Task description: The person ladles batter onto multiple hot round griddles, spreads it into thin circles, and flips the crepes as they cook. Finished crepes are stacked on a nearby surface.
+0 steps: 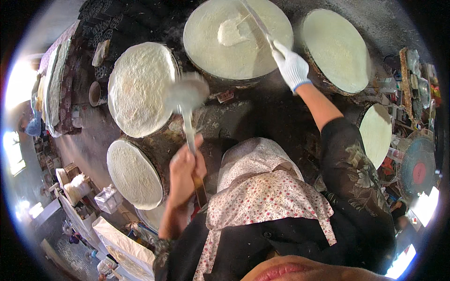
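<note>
My bare left hand (183,168) is closed round the handle of a metal ladle (190,93). The ladle's bowl is smeared by motion and hangs by the right edge of a batter-covered round griddle (143,89). A white knitted glove with a blue cuff covers my right hand (291,66), which grips a long flat spreading stick (257,18). That stick reaches over the far middle griddle (211,56), coated with pale batter. A thicker heap of batter (230,32) lies on it, left of the stick.
More batter-coated round griddles curve around me: one at far right (335,51), one at near right (376,133), one at near left (133,174). A fan (418,171) stands at right. Dark stacked briquettes (112,28) lie at far left, near a cloth-covered stand (56,79).
</note>
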Tool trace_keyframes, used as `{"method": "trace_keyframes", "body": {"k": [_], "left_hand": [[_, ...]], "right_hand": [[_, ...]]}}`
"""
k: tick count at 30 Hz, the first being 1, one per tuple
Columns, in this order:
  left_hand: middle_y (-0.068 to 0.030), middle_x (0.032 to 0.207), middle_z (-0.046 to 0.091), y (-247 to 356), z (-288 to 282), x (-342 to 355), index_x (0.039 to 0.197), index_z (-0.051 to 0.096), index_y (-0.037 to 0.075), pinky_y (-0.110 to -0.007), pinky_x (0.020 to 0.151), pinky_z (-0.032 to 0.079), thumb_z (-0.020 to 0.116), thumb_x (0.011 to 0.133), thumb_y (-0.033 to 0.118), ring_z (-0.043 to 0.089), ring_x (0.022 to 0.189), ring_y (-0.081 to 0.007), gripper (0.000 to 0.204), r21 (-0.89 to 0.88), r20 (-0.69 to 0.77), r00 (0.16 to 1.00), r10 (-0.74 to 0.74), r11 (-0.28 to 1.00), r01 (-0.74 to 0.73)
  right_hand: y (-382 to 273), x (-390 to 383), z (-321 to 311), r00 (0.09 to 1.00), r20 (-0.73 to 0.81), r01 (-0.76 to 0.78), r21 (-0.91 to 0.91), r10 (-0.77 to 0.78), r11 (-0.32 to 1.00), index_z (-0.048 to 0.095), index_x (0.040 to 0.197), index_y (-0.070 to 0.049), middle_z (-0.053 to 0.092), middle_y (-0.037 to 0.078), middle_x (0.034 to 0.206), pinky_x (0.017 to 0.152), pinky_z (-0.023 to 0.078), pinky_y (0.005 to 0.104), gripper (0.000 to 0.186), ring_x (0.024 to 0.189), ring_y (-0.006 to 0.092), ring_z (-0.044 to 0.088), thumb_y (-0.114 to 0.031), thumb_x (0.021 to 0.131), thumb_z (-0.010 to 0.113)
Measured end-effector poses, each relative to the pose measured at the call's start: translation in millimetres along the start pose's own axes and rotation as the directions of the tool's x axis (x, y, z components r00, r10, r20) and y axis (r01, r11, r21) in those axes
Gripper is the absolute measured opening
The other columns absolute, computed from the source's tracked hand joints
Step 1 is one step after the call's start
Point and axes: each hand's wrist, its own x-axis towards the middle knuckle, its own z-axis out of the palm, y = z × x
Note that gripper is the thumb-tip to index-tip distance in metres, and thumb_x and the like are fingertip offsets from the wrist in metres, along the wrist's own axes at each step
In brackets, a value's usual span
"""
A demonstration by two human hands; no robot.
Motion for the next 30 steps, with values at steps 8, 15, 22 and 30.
{"method": "trace_keyframes", "body": {"k": [8, 15, 22, 30], "left_hand": [[0.0031, 0.089, 0.050, 69.5, 45.6, 194.3, 0.134, 0.057, 0.003, -0.018, 0.054, 0.040, 0.047, 0.116, 0.024, 0.044, 0.066, -0.0022, 0.030, -0.246, 0.091, 0.987, 0.134, 0.963, -0.109], [-0.0038, 0.093, 0.057, 36.4, 68.4, 186.9, 0.123, 0.059, 0.001, -0.024, 0.055, 0.042, 0.049, 0.115, 0.018, 0.048, 0.069, -0.0081, 0.021, -0.323, -0.059, 0.998, 0.023, 0.946, -0.041], [-0.0066, 0.088, 0.056, 7.7, 98.8, 172.3, 0.110, 0.057, 0.000, -0.030, 0.057, 0.048, 0.049, 0.108, 0.008, 0.053, 0.065, -0.0140, 0.011, -0.452, -0.186, 0.976, -0.116, 0.892, 0.020], [-0.0004, 0.085, 0.044, 47.9, 86.5, 130.3, 0.106, 0.047, 0.000, -0.020, 0.050, 0.039, 0.043, 0.112, 0.010, 0.042, 0.064, -0.0065, 0.013, -0.894, 0.337, 0.941, -0.025, 0.303, 0.329]], "right_hand": [[21.4, -45.6, -29.0, 0.927, 0.348, 0.149, 0.007, -0.143, 0.989, 0.068, 0.140, -0.027, 0.079, 0.012, 0.107, 0.080, 0.060, 0.0374, 0.040, 0.092, 0.0281, 0.077, -0.039, 0.102, 0.066], [41.0, -56.7, -23.6, 0.901, 0.430, -0.103, 0.087, 0.056, 0.991, 0.066, 0.144, -0.010, 0.072, 0.006, 0.139, 0.107, 0.049, 0.0261, 0.043, 0.124, 0.0107, 0.067, -0.022, 0.104, 0.070], [22.5, -51.1, -7.6, 0.890, 0.455, -0.153, 0.228, 0.034, 0.961, 0.069, 0.141, -0.023, 0.076, 0.008, 0.128, 0.097, 0.055, 0.0294, 0.042, 0.113, 0.0210, 0.075, -0.038, 0.102, 0.068], [-24.7, -50.3, -77.0, 0.751, 0.646, -0.573, 0.531, 0.140, 0.624, 0.071, 0.139, -0.010, 0.073, -0.007, 0.098, 0.043, 0.034, 0.0197, 0.038, 0.058, -0.0009, 0.048, -0.022, 0.103, 0.071]]}}
